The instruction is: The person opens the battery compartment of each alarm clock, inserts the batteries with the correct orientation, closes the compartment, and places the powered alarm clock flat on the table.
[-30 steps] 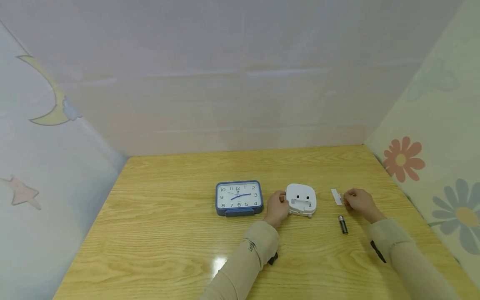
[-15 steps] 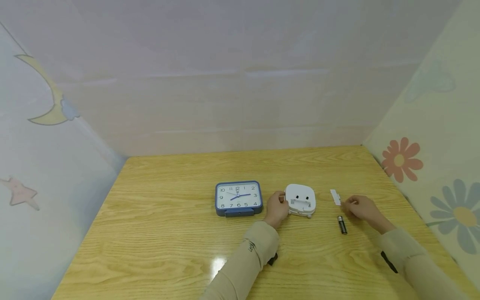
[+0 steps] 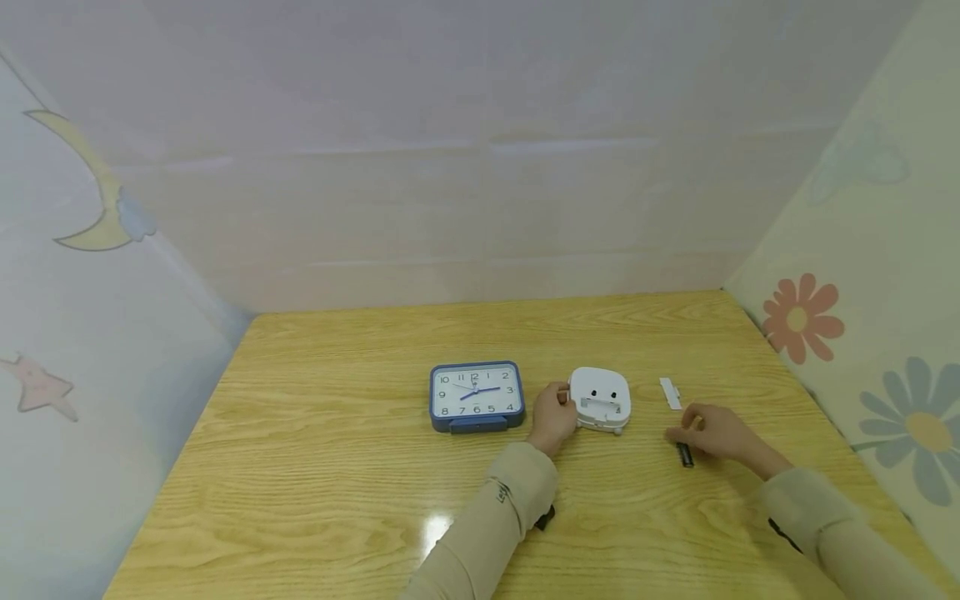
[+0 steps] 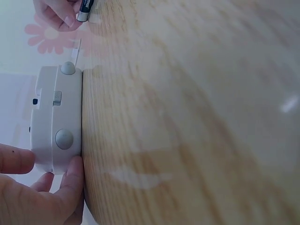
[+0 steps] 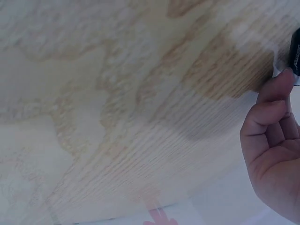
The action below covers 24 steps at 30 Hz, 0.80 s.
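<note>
A white alarm clock (image 3: 600, 385) lies back side up on the wooden table, its battery compartment (image 3: 602, 407) uncovered. My left hand (image 3: 554, 417) grips its left edge, thumb on top and fingers low at the side; in the left wrist view two ball feet (image 4: 64, 139) show. To the right, my right hand (image 3: 711, 429) is over a black AA-type battery (image 3: 686, 457), fingertips right at its silver end and fingers loosely bent. The battery (image 5: 296, 52) also shows beside the fingertips in the right wrist view. Beyond that hand lies a small white battery cover (image 3: 671, 393).
Left of the left hand, a blue alarm clock (image 3: 477, 396) lies face up. The wood-grain table (image 3: 337, 483) meets a pale wall behind, with printed walls (image 3: 862, 292) at both sides.
My right hand has moved from beside the battery cover toward me, over the battery. The left hand and the white alarm clock have stayed in place.
</note>
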### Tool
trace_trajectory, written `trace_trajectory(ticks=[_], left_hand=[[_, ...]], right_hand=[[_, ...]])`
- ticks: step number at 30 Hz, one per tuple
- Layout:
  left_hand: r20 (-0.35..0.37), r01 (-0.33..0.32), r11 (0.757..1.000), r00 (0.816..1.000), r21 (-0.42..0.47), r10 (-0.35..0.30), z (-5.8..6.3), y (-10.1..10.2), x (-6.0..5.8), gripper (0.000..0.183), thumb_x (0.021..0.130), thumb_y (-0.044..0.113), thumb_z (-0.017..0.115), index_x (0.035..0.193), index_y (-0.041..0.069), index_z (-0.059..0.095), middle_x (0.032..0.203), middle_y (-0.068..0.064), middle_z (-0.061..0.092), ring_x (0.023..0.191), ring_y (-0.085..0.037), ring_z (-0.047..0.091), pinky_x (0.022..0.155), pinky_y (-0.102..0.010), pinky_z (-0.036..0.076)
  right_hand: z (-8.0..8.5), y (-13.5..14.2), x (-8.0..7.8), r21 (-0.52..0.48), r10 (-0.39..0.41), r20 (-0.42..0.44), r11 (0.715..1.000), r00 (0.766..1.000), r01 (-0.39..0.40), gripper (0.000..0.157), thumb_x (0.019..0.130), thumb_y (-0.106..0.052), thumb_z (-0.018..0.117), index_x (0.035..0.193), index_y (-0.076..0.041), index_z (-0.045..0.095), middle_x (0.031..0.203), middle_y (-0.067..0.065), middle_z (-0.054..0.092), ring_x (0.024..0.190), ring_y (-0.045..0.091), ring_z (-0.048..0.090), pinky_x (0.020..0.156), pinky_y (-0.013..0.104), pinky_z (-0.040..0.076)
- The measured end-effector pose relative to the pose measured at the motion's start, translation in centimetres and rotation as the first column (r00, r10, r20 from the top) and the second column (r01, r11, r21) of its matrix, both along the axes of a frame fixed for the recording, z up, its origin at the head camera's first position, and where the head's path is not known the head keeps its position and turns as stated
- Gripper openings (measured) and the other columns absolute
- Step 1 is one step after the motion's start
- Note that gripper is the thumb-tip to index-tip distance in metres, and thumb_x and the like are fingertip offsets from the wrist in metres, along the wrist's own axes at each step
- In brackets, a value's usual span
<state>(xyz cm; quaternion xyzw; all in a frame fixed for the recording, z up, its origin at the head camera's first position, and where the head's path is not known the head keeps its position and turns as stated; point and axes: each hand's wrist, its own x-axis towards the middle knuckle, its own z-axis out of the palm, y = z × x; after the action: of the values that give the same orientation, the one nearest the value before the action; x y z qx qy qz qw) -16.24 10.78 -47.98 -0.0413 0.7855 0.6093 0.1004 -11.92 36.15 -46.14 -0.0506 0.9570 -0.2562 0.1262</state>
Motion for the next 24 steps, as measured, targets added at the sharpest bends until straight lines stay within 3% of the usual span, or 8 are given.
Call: trace_trajectory(ticks=[5, 14, 24], left_hand=[[-0.019, -0.005, 1.000, 1.000, -0.002, 0.005, -0.04, 0.07, -0.04, 0.027, 0.086, -0.001, 0.052, 0.112, 0.001, 0.058, 0.089, -0.005, 0.055, 0.081, -0.015, 0.050, 0.069, -0.029, 0.046], [-0.011, -0.008, 1.000, 1.000, -0.018, 0.008, 0.10, 0.06, 0.05, 0.027, 0.086, -0.001, 0.052, 0.112, 0.002, 0.058, 0.090, -0.005, 0.056, 0.083, -0.015, 0.051, 0.071, -0.030, 0.046], [-0.009, -0.007, 1.000, 1.000, -0.021, 0.007, -0.01, 0.05, 0.04, 0.026, 0.087, 0.000, 0.052, 0.112, 0.002, 0.058, 0.089, -0.004, 0.055, 0.082, -0.015, 0.050, 0.070, -0.030, 0.046]], right_hand=[[-0.26, -0.12, 0.19, -0.009, 0.055, -0.028, 0.998, 0.998, -0.055, 0.027, 0.079, -0.030, 0.069, 0.080, -0.007, 0.055, 0.053, -0.004, 0.048, 0.046, 0.008, 0.039, 0.043, 0.024, 0.034], [-0.21, -0.24, 0.17, -0.035, 0.130, -0.050, 0.991, 0.990, -0.132, 0.014, 0.080, -0.015, 0.066, 0.081, -0.005, 0.057, 0.055, -0.005, 0.050, 0.044, 0.006, 0.041, 0.043, 0.024, 0.035], [0.23, -0.80, 0.12, -0.043, 0.079, -0.091, 0.996, 0.993, -0.083, 0.017, 0.084, -0.014, 0.063, 0.089, 0.000, 0.058, 0.057, -0.004, 0.051, 0.046, 0.007, 0.039, 0.044, 0.024, 0.035]])
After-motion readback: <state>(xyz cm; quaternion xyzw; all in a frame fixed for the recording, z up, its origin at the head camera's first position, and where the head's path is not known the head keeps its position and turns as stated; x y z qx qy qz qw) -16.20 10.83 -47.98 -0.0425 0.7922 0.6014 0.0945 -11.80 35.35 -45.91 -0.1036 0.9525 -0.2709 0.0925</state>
